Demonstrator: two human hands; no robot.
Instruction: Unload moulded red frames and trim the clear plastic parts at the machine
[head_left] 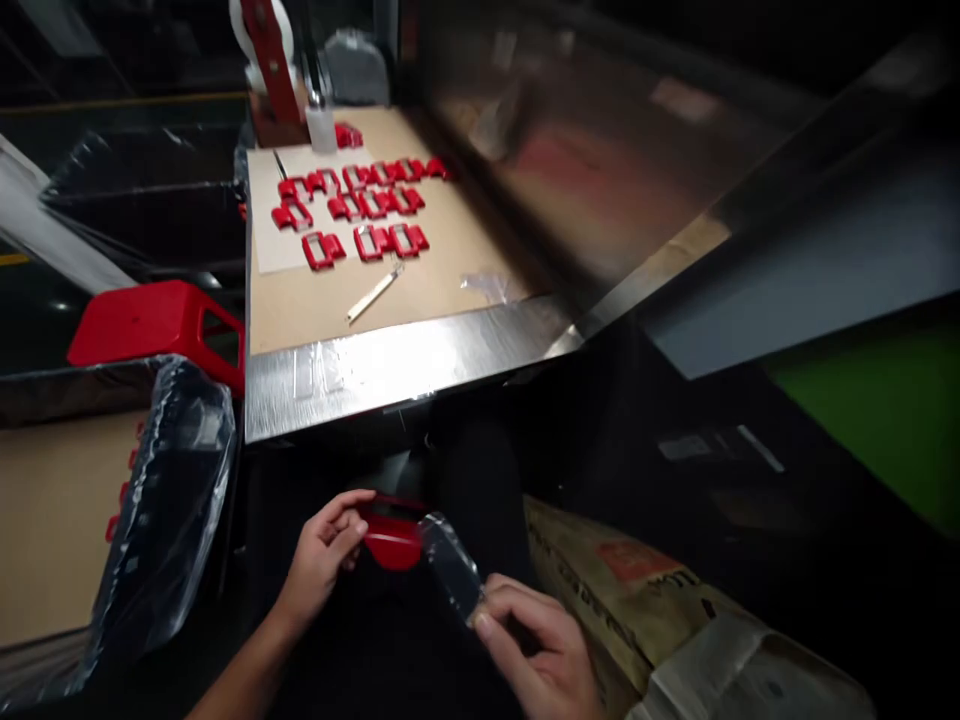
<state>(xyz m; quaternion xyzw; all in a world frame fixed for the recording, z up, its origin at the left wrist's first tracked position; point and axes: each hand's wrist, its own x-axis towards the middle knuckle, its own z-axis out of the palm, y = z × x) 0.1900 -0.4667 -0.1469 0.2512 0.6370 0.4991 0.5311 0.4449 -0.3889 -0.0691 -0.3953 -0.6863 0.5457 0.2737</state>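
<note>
At the bottom centre of the frame the left hand (324, 555) pinches the left end of a red part (391, 541), fingers closed on it. The part sits low in the frame, between both hands, its right end inside a clear bag (452, 572). The right hand (536, 650) grips that bag's lower end. Far left, a plastic-lined bin (176, 500) stands below a red stool (154, 325). In the upper middle, the bench (390, 365) carries rows of red parts (360, 205) and a pale stick (373, 294). A printed sack (637, 600) lies lower right.
</note>
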